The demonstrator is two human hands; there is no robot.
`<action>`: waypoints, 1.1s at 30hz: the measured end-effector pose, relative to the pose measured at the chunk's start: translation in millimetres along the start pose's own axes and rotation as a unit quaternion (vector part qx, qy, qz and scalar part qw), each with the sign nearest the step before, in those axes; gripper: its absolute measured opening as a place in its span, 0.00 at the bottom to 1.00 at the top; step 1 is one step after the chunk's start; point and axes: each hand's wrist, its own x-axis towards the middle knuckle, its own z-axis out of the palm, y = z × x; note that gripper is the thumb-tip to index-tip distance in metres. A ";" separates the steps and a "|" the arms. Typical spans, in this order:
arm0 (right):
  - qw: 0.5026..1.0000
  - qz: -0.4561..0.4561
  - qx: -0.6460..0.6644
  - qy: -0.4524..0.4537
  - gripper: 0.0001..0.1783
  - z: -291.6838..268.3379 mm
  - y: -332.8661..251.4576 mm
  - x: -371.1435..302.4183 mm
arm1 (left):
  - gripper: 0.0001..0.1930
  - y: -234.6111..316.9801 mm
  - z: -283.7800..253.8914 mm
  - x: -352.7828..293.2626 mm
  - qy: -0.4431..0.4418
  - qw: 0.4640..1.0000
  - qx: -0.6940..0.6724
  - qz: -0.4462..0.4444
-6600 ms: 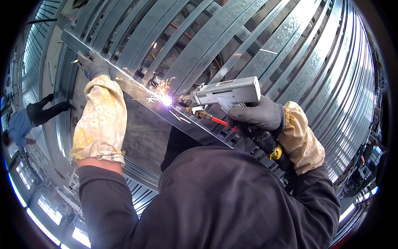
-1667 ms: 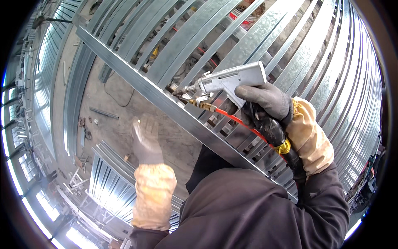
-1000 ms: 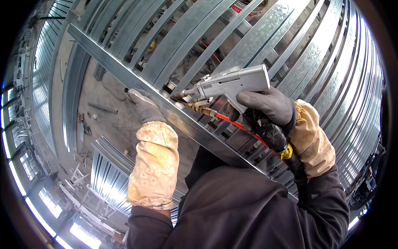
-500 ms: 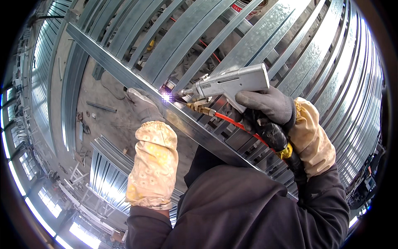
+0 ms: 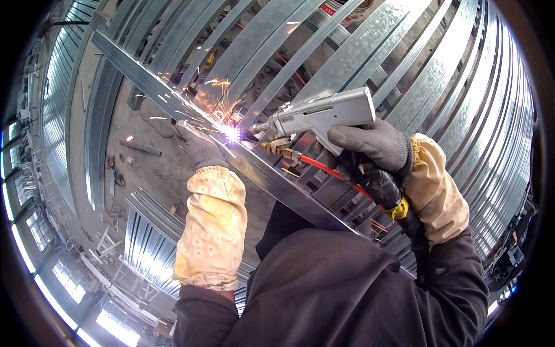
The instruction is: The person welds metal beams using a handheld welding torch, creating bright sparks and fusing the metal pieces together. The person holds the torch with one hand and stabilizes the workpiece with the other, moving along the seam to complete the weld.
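Observation:
My gloved right hand (image 5: pixel 376 147) is closed around the grip of a silver welding gun (image 5: pixel 326 115). From the gun run a red hose (image 5: pixel 324 168) and a black-wrapped cable with yellow tape. The nozzle meets a long galvanized steel rail (image 5: pixel 272 173), where a violet-white weld spot (image 5: pixel 232 135) glows and orange sparks fly out. My gloved left hand (image 5: pixel 199 146) is closed at the rail's near side, just left of the glow. Its fingertips are partly hidden by glare and sparks. Both forearms wear cream cloth sleeves over dark clothing.
Parallel galvanized slats (image 5: pixel 370 58) extend from the rail to the far right. More metal profiles (image 5: pixel 147 254) are stacked at lower left. On the dusty floor lie a short metal bar (image 5: pixel 140 148) and scraps. A bucket (image 5: pixel 347 10) stands beneath the slats at the top.
The weld spot has grown brighter, and sparks now spray over the rail and slats. Both hands and the welding gun have stayed almost in place.

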 end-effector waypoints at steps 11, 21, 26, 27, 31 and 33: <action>0.999 0.020 -0.026 0.001 0.23 -2.8 4.4 -3.5 | 0.31 -16.8 -11.5 15.8 -0.012 0.998 -0.053 -0.026; 0.999 -0.006 -0.035 0.029 0.19 0.8 3.3 -9.7 | 0.27 13.1 5.4 -20.7 -0.054 0.995 0.017 -0.083; 0.996 -0.063 -0.050 0.024 0.17 10.6 10.8 -9.7 | 0.26 -17.0 4.6 -19.3 0.014 0.988 0.152 0.004; 0.997 -0.046 -0.052 0.036 0.18 2.7 17.9 -12.2 | 0.25 -23.5 7.8 -9.8 0.032 0.986 0.158 0.045; 0.993 -0.008 -0.076 0.088 0.21 -3.5 45.1 -12.2 | 0.19 -25.6 13.7 -0.3 0.117 0.958 0.176 0.193; 0.989 -0.043 -0.028 0.138 0.20 15.1 49.9 -11.5 | 0.20 -28.9 5.0 -2.9 0.155 0.957 0.159 0.188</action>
